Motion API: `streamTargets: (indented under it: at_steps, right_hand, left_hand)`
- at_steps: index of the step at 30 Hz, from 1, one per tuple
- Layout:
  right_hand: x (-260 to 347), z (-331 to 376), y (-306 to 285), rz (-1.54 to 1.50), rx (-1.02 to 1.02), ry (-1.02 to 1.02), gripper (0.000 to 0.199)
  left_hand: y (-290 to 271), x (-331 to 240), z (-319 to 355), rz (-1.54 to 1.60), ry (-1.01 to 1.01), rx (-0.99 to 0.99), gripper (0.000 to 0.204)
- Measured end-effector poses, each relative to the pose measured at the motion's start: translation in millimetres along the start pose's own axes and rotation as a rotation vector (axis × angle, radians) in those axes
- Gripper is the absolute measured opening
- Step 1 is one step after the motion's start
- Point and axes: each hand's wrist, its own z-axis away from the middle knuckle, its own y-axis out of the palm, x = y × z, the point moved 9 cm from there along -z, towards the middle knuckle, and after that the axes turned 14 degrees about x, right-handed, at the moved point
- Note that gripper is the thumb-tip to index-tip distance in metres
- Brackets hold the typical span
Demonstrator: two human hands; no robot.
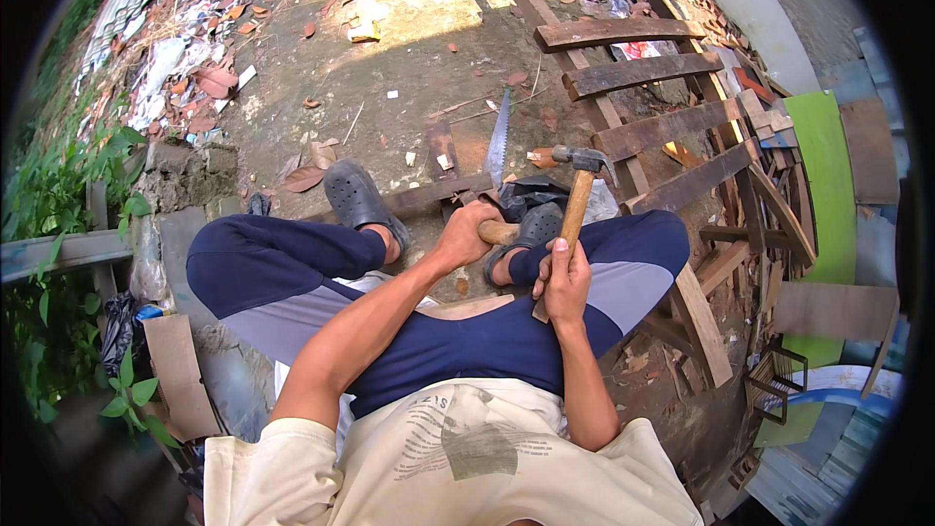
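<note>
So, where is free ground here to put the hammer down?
The bare dirt ahead of the left shoe, between the litter strip and the slatted wooden frame, is mostly free. It is crowded at the feet: the saw, a plank and a dark bag. The right hand holds the hammer.

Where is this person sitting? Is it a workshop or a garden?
Probably an outdoor yard used for rough woodwork. The ground is bare dirt strewn with litter, a frame of old wooden slats lies nearby, and the right hand holds a hammer beside a saw.
</note>
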Motion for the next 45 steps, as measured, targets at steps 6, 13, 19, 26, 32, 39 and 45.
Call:
streamTargets:
  at_steps: [6, 13, 19, 26, 32, 39, 45]
  right_hand:
    - [1.9, -0.5, 3.8, 0.014, 0.042, -0.004, 0.037]
    - [0.1, -0.7, 1.1, -0.010, 0.054, -0.006, 0.037]
    - [-2.1, 0.4, -1.1, -0.052, 0.048, -0.012, 0.038]
    - [-2.7, -1.4, -0.7, -0.066, 0.036, 0.000, 0.036]
    - [-1.5, -3.5, -2.8, -0.031, 0.016, 0.005, 0.038]
    - [-2.1, -5.3, -0.9, -0.019, 0.017, -0.002, 0.040]
    - [-5.4, -6.9, -4.0, -0.007, -0.005, 0.001, 0.039]
  left_hand:
    - [17.2, 2.2, 5.0, -0.085, 0.103, 0.032, 0.023]
    - [43.4, 2.2, -0.8, -0.181, 0.087, 0.349, 0.024]
    - [83.2, -10.6, 8.1, -0.253, 0.077, 0.654, 0.024]
    - [6.2, -18.2, -25.2, 0.015, -0.002, 0.399, 0.020]
    - [-59.0, -19.8, -36.7, 0.200, -0.107, 0.134, 0.021]
    - [-94.3, 17.7, -37.7, 0.496, -0.084, -0.261, 0.032]
    - [-93.7, 38.2, -35.6, 0.470, -0.199, -0.300, 0.045]
